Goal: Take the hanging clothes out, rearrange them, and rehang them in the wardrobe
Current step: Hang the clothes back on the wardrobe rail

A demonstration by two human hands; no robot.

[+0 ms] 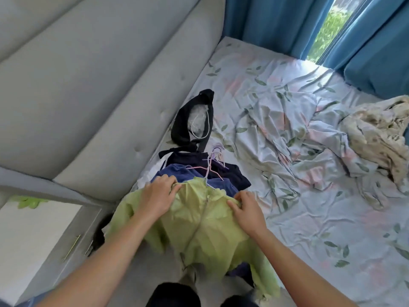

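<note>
On the bed (309,218), beside the grey headboard (88,96), a pile of clothes (199,171) lies on its hangers (212,165), with the green shirt (199,222) on top. To square it well, pull both shoulders evenly over the hanger. The left hand (157,200) grips the left shoulder; the right hand (247,211) seems to pinch the right one, fingers curled.
</note>
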